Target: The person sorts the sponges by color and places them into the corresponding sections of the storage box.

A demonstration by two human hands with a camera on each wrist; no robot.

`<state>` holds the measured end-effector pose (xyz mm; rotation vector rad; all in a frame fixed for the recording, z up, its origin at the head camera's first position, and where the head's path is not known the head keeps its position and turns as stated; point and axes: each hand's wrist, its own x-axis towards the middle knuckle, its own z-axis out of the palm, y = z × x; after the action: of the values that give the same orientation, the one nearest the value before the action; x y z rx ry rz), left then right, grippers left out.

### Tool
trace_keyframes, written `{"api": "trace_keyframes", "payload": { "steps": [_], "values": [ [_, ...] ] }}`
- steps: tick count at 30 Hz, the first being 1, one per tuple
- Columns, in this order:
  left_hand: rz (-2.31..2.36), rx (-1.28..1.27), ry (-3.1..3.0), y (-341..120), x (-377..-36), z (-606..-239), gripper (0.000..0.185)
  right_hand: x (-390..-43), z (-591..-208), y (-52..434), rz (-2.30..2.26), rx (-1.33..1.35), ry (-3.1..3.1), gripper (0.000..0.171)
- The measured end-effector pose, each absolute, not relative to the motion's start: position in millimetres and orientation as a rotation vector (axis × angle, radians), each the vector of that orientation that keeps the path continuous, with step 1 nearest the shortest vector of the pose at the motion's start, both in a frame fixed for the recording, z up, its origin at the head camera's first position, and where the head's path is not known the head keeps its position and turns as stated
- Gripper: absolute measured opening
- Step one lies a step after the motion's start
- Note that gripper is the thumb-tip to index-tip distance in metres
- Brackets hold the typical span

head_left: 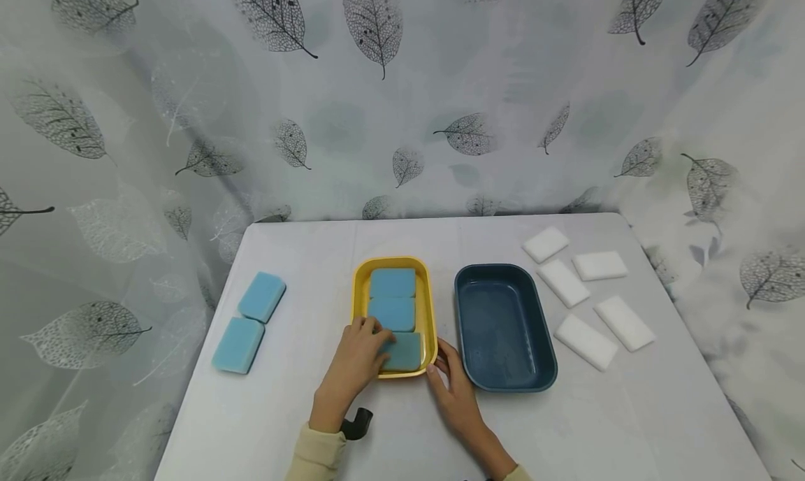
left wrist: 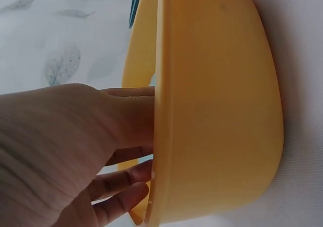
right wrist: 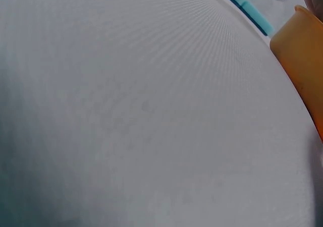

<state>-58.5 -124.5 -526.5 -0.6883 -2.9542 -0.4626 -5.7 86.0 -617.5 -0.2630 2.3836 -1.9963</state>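
Looking down from the head view, I see my left hand (head_left: 358, 359) reaching over the yellow tray's (head_left: 360, 285) near left rim, fingers laid fairly flat on the nearest blue sponge (head_left: 402, 352); whether they pinch it I cannot tell. That sponge lies at the tray's near end, behind two more set in a row along the tray's long axis, which runs away from me toward the table's far edge. My right hand (head_left: 455, 390) rests at the tray's near right corner, fingers touching the rim, between it and the dark blue tray (head_left: 506, 327). The left hand is the one on the sponge. Two spare blue sponges (head_left: 248, 320) sit near the table's (head_left: 314, 243) left edge, five white sponges (head_left: 581, 296) toward the right.

From the left wrist, the fingers (left wrist: 126, 181) go over the yellow rim into the tray, loosely extended.

From the right wrist, only tabletop and a corner of yellow tray show; the hand itself is out of sight.
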Motion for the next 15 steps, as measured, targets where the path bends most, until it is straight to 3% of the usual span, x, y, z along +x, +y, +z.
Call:
{"api": "trace_keyframes", "payload": {
  "steps": [15],
  "values": [
    [-0.49, -0.636, -2.831, -134.8, -64.6, -534.6, 0.02, -6.1, -616.5, 85.1, -2.014, -0.243, 2.341, 0.056]
  ]
}}
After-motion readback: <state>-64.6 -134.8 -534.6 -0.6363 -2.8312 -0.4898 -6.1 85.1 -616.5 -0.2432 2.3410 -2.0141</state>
